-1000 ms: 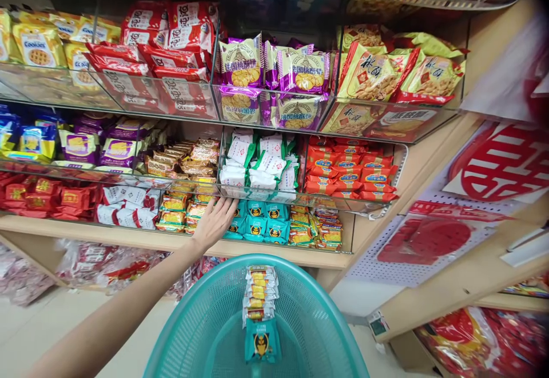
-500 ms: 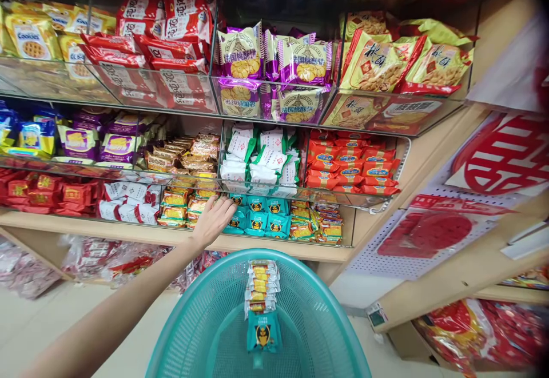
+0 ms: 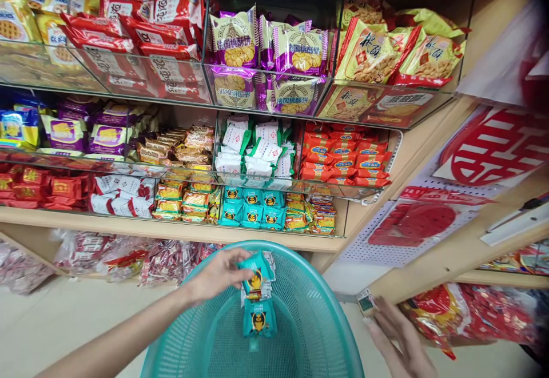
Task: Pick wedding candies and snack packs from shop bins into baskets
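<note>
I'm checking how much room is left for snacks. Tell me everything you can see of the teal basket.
The basket is teal and looks like plastic, with a wall of small mesh holes and a thicker, solid rim. Its lower part runs out of view, so what supports it does not show. Inside lie a teal packet and, just behind it, a snack stack in white and yellow wrappers. The left hand holds a second teal packet inside the rim, over the stack. Much of the mesh interior remains uncovered.

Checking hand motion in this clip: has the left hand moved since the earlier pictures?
Yes. The left hand has moved down, from above the wooden shelf edge to below it, and now holds a teal packet over the teal plastic basket.
</note>
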`<control>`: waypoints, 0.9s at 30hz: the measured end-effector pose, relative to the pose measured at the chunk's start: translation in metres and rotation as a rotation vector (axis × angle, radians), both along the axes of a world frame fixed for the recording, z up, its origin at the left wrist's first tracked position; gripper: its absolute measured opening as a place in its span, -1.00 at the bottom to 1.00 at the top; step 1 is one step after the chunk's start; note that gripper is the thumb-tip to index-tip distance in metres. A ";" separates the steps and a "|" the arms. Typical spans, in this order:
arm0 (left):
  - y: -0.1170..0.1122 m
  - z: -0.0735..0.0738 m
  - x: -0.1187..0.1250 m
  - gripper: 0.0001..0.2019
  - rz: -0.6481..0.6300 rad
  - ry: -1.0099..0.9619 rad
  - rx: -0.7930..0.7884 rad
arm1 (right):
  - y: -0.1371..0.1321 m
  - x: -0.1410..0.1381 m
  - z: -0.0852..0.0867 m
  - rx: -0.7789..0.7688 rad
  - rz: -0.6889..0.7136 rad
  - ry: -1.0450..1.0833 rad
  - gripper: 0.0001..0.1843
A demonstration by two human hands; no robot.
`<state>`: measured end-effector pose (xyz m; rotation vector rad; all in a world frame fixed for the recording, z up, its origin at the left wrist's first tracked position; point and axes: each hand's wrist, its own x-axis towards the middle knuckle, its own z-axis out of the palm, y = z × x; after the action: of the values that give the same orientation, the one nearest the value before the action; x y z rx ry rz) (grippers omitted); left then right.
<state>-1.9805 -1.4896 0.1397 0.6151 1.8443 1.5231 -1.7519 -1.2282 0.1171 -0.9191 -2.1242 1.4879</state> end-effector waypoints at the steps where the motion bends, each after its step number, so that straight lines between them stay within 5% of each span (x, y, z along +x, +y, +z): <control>1: 0.004 -0.012 0.008 -0.55 -0.022 -0.084 -0.014 | -0.005 -0.014 0.003 0.012 0.081 0.019 -0.23; 3: 0.011 -0.033 0.022 -0.50 -0.030 -0.180 -0.065 | -0.019 -0.041 0.007 -0.030 0.294 -0.030 -0.30; 6: 0.019 -0.058 0.031 -0.51 -0.001 -0.226 -0.109 | -0.044 -0.074 0.002 -0.313 0.540 -0.267 -0.30; 9: 0.024 -0.075 0.030 -0.51 0.006 -0.200 -0.158 | -0.061 -0.094 -0.010 -0.629 0.609 -0.524 -0.20; 14: 0.025 -0.094 0.022 -0.51 0.035 -0.106 -0.193 | -0.076 -0.110 -0.030 -0.648 0.654 -0.758 0.02; 18: 0.023 -0.099 0.021 -0.50 0.072 -0.076 -0.219 | -0.081 -0.113 -0.038 -0.621 0.639 -0.736 0.03; 24: 0.020 -0.087 0.026 -0.54 0.112 -0.075 -0.233 | -0.082 -0.110 -0.037 -0.630 0.678 -0.617 -0.37; 27: 0.017 -0.079 0.030 -0.53 0.117 -0.095 -0.183 | -0.083 -0.111 -0.034 -0.649 0.647 -0.622 -0.24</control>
<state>-1.9508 -1.4729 0.0604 0.3484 1.9477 1.4110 -1.8629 -1.3107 0.0835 -1.0537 -2.5642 2.5980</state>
